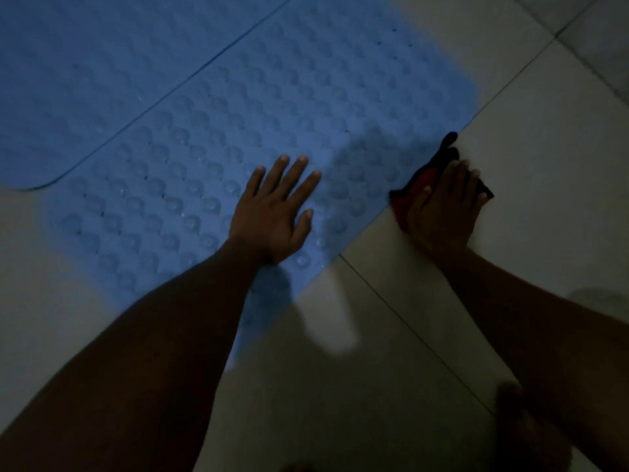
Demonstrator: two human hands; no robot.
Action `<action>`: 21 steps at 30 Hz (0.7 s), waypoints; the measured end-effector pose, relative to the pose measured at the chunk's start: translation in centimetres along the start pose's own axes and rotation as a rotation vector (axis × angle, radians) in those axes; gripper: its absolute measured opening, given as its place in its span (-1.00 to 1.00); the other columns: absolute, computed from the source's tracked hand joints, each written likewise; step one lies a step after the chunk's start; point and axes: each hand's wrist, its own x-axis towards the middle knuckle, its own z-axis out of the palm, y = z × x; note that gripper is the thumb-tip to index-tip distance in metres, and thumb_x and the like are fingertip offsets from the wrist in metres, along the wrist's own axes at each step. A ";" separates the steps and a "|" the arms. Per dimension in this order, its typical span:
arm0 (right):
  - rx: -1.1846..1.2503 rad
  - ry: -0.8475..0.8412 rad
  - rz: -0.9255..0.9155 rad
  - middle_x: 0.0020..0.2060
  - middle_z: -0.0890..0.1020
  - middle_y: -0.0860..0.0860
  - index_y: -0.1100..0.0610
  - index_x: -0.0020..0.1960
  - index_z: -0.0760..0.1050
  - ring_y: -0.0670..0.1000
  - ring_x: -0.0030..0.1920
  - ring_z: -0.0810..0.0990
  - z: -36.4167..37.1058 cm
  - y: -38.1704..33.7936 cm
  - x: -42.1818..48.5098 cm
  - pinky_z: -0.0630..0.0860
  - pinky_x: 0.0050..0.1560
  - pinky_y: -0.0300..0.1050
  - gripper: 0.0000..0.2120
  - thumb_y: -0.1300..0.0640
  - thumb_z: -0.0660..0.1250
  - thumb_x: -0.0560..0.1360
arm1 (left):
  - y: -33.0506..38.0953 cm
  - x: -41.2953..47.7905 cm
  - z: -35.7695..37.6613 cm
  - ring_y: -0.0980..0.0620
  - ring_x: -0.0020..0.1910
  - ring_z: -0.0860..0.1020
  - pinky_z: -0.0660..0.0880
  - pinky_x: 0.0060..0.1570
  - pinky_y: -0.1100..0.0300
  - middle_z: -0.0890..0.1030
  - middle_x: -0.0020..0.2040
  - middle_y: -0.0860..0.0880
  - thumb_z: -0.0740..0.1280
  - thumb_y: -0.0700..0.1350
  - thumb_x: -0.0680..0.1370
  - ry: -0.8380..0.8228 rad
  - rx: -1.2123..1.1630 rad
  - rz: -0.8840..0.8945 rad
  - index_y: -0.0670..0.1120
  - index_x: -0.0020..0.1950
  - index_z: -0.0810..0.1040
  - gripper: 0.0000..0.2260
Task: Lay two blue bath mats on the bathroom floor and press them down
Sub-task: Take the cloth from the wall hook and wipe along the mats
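Note:
Two blue bath mats lie flat side by side on the pale tiled floor. The nearer mat point(289, 124) has a bubbled surface and runs diagonally from lower left to upper right. The farther mat point(85, 80) fills the upper left, its edge touching the nearer one. My left hand point(275, 212) lies flat on the nearer mat near its front edge, fingers straight and spread. My right hand point(442, 209) rests on a red and black cloth point(422, 178) on the tile just beside the mat's right edge, fingers fairly straight over it.
White floor tiles point(510, 131) with dark grout lines surround the mats on the right and at the front. The light is dim and my arms cast shadows across the tiles. Something dark and blurred shows at the lower right point(520, 430).

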 end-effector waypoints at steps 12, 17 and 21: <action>0.069 -0.037 -0.072 0.59 0.21 0.28 0.32 0.62 0.08 0.28 0.61 0.15 0.0 -1.7 -5.0 0.05 0.55 0.33 -0.37 0.03 -0.05 0.63 | 2.9 -8.4 -0.4 -0.13 0.68 0.07 0.08 0.60 -0.18 0.11 0.70 -0.09 0.00 0.12 0.71 -0.055 -0.081 -0.209 -0.01 0.69 0.15 -0.45; 0.035 -0.014 -0.086 0.48 0.41 0.30 0.35 0.54 0.29 0.30 0.50 0.39 0.2 -5.1 -11.5 0.30 0.44 0.35 -0.41 0.05 0.04 0.61 | 3.3 -10.6 -0.9 -0.12 0.68 0.05 0.06 0.60 -0.18 0.08 0.70 -0.06 -0.06 0.14 0.71 -0.129 -0.118 -0.262 -0.02 0.69 0.13 -0.44; -0.010 -0.036 -0.143 0.49 0.40 0.28 0.33 0.55 0.28 0.27 0.51 0.38 -0.5 -7.2 -17.1 0.36 0.42 0.30 -0.41 0.02 0.05 0.62 | 3.5 -12.0 -2.2 -0.19 0.66 0.11 0.11 0.56 -0.24 0.13 0.69 -0.10 -0.07 0.13 0.67 -0.189 -0.159 -0.258 -0.01 0.68 0.17 -0.42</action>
